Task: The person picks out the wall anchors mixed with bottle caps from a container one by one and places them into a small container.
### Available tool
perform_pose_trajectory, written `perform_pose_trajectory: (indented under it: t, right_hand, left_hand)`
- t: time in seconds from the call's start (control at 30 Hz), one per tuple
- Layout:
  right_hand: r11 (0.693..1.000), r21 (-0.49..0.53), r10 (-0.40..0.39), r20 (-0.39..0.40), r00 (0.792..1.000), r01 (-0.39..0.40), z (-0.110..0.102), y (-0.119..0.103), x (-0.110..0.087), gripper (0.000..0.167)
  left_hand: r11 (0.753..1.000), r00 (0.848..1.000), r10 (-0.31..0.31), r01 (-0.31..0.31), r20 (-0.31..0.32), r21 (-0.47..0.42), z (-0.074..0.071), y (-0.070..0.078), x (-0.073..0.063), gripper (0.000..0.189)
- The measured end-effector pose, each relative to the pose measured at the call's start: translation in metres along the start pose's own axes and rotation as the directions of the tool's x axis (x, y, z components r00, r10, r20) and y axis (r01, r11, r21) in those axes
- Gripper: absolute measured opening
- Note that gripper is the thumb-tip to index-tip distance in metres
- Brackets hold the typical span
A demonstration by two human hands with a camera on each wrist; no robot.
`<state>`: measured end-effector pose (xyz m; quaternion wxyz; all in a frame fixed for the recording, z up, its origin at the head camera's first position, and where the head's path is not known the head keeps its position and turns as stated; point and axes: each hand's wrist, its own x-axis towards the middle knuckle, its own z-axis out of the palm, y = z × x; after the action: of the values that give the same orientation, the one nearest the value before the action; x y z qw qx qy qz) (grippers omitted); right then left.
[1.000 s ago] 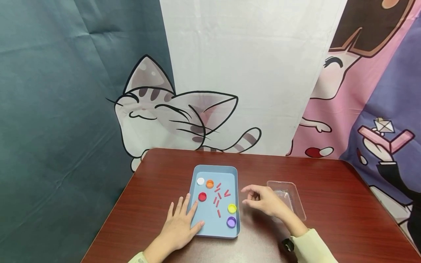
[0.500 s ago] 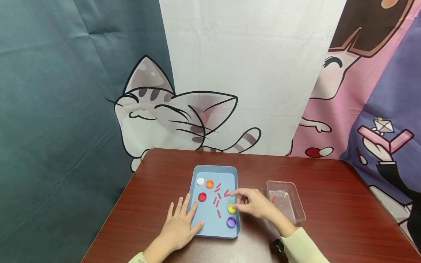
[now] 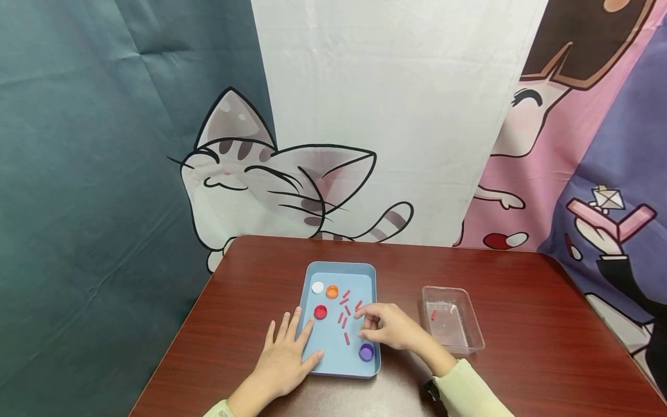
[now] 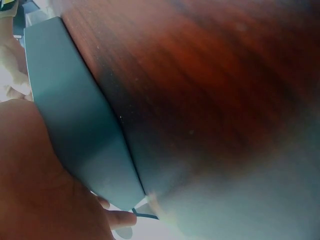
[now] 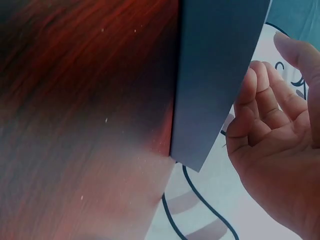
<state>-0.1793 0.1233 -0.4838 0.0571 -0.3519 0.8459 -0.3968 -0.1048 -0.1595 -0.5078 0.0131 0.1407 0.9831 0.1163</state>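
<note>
In the head view, my left hand [image 3: 281, 356] rests with spread fingers along the left rim of a blue tray [image 3: 339, 362]. My right hand [image 3: 391, 325] is over the tray's right side, thumb and forefinger apart with nothing visible between them. Several short red sticks [image 3: 344, 322] lie in the middle of the tray, one red stick [image 3: 358, 304] close by the right fingertips. Round caps lie around them: a white cap [image 3: 318, 288], an orange cap [image 3: 332, 292], a red cap [image 3: 320, 312] and a purple cap [image 3: 366, 352]. The right hand mostly hides a yellow cap.
A clear plastic box [image 3: 476, 333] stands right of the tray, with a red stick [image 3: 434, 315] inside. Both stand on a brown wooden table [image 3: 260, 278]. A cartoon-printed cloth [image 3: 396, 116] hangs behind the far edge.
My right hand has moved left from beside the clear box to over the tray, uncovering the red stick in the box and covering the yellow cap. The left hand has stayed still.
</note>
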Motion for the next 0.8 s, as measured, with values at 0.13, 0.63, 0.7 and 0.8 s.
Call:
perform_pose_trajectory:
  t: [0.13,0.63,0.7,0.8]
  right_hand:
    - [1.000,-0.027,-0.015,0.000,1.000,0.015,0.003,0.000,0.002,0.026]
    - [0.982,-0.187,-0.015,0.042,0.999,0.023,0.014,-0.007,0.011,0.024]
    - [0.974,-0.226,-0.011,0.047,0.999,0.021,0.016,-0.007,0.011,0.023]
    - [0.962,-0.272,-0.004,0.049,0.999,0.017,0.019,-0.007,0.012,0.021]
  left_hand:
    - [1.000,1.000,0.000,0.000,0.001,0.006,0.000,0.000,0.000,0.076]
    - [1.000,1.000,0.003,-0.003,0.000,-0.012,-0.001,0.001,-0.001,0.075]
    - [1.000,1.000,0.003,-0.003,0.001,-0.014,-0.001,0.001,-0.001,0.075]
    - [1.000,1.000,0.004,-0.004,0.003,-0.018,-0.001,0.000,-0.001,0.075]
